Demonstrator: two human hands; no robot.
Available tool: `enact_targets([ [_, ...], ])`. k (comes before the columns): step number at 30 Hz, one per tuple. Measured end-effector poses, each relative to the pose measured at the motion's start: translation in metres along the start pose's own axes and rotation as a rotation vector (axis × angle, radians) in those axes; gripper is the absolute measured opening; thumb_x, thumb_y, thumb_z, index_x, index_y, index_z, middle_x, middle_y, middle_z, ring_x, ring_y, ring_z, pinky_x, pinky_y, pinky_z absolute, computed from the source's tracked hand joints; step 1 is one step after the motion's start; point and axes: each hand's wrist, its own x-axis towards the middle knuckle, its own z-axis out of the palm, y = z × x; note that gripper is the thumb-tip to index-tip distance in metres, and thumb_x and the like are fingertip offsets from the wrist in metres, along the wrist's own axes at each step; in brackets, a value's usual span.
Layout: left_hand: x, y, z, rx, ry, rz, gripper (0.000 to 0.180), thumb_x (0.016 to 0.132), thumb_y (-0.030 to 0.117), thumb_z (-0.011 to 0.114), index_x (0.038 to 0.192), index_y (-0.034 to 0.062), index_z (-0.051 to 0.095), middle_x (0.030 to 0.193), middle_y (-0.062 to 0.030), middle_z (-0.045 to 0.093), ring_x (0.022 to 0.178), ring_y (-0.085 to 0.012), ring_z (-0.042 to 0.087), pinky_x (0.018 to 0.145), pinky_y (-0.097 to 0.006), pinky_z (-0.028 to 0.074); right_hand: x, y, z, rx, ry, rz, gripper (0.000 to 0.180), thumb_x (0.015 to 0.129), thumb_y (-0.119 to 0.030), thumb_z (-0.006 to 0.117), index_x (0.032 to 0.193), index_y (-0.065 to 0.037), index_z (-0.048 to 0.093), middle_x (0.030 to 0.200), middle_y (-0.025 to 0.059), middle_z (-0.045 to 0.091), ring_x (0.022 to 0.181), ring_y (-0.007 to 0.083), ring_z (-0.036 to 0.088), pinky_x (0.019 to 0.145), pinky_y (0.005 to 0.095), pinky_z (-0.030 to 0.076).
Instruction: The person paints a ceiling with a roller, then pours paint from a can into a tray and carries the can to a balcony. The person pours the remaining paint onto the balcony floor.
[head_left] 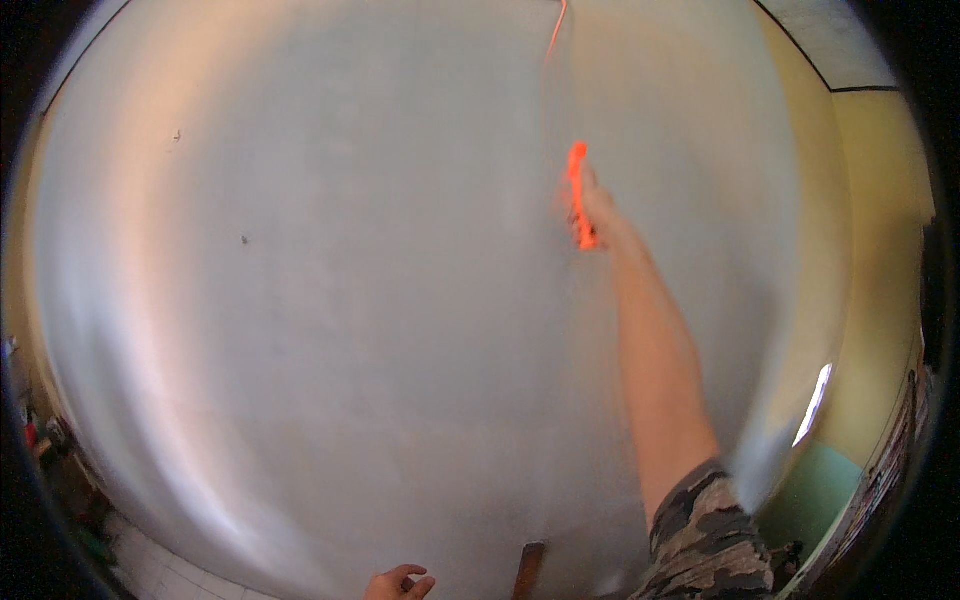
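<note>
Raised in front of a large smooth grey wall (380, 300), my right hand (602, 208) is closed around a bright orange hand-held tool (578, 190). The tool is long, narrow and upright, and motion blur hides its exact kind. Whether it touches the wall I cannot tell. Above it, an orange cord (557, 30) hangs at the top of the wall, and a faint vertical line runs down from it. Low at the bottom edge is my left hand (400, 583), its fingers loosely bent and apart, with nothing seen in it.
A brown wooden piece (528, 570) stands at the bottom, right of my left hand. Two small marks, one a hook-like bit (177, 136), sit on the wall's left. A yellow and green side wall (880, 250) is at right. Clutter (60, 440) and pale floor tiles (170, 565) show lower left.
</note>
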Motion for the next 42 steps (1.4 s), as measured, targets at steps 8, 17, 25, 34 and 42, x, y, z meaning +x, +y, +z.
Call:
enact_targets([
  [8, -0.017, -0.019, 0.015, -0.048, -0.104, -0.135, 0.028, 0.087, 0.027, 0.064, 0.102, 0.0029, 0.065, 0.057, -0.0119, 0.058, 0.049, -0.019, 0.053, 0.049, -0.035, 0.043, -0.008, 0.057, -0.024, -0.117, 0.022, 0.102, 0.071, 0.083, -0.08, 0.029, 0.07, -0.01, 0.04, 0.052, 0.0012, 0.039, 0.04, 0.0144, 0.039, 0.038, 0.0321, 0.037],
  [17, 0.0, 0.006, 0.019, -0.029, -0.148, -0.035, 0.026, 0.088, 0.026, 0.065, 0.101, 0.0033, 0.064, 0.055, -0.011, 0.056, 0.047, -0.0191, 0.051, 0.047, -0.034, 0.041, 0.0, 0.003, -0.011, -0.081, 0.026, 0.005, 0.072, 0.087, -0.074, 0.027, 0.081, -0.005, 0.047, 0.06, 0.0071, 0.047, 0.048, 0.0197, 0.047, 0.045, 0.0373, 0.043],
  [25, 0.015, 0.042, 0.073, 0.081, -0.53, -0.043, 0.029, 0.088, 0.024, 0.065, 0.11, 0.0051, 0.063, 0.074, -0.0143, 0.068, 0.064, -0.0208, 0.066, 0.061, -0.032, 0.052, -0.017, 0.21, -0.02, -0.298, 0.106, 0.006, 0.075, 0.086, -0.076, 0.025, 0.067, -0.006, 0.045, 0.054, 0.0049, 0.045, 0.042, 0.0202, 0.045, 0.039, 0.0371, 0.041],
  [34, 0.037, 0.089, 0.087, 0.106, -0.478, -0.006, 0.031, 0.087, 0.026, 0.065, 0.109, 0.0052, 0.063, 0.071, -0.0143, 0.064, 0.063, -0.0285, 0.063, 0.06, -0.036, 0.051, -0.229, 0.332, -0.018, -0.181, 0.156, 0.232, 0.069, 0.09, -0.069, 0.031, 0.066, -0.007, 0.047, 0.053, 0.0044, 0.049, 0.042, 0.0155, 0.049, 0.038, 0.0334, 0.041],
  [42, 0.093, 0.162, 0.131, 0.035, -0.221, 0.253, 0.026, 0.084, 0.016, 0.069, 0.106, 0.0047, 0.064, 0.075, -0.0103, 0.063, 0.07, -0.0213, 0.063, 0.067, -0.032, 0.05, -0.122, 0.271, -0.044, -0.076, 0.035, 0.235, 0.065, 0.092, -0.065, 0.035, 0.063, -0.007, 0.044, 0.054, 0.0034, 0.048, 0.039, 0.0145, 0.046, 0.036, 0.0324, 0.039],
])
